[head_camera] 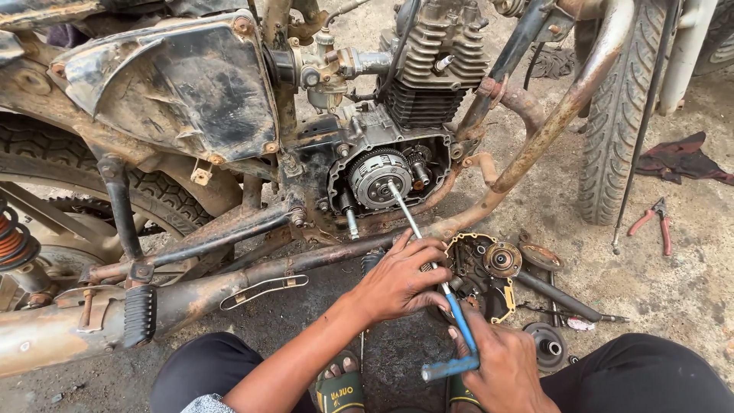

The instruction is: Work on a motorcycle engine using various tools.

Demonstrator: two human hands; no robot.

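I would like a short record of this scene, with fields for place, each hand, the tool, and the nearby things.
place: bare ground beside a stripped, rusty motorcycle
left hand: steadies the shaft of the T-handle wrench
right hand: grips the wrench's blue handle
tool tip: set on the exposed clutch in the open engine
nearby: removed engine cover on the ground, red-handled pliers further right

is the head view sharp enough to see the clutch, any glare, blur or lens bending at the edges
Head view: soft, even daylight with no hard shadows; the clutch and T-handle wrench look sharp, with slight glare only on the wrench shaft. The left hand and right hand show no motion blur. Wide-angle bending curves the front tyre and frame toward the edges.
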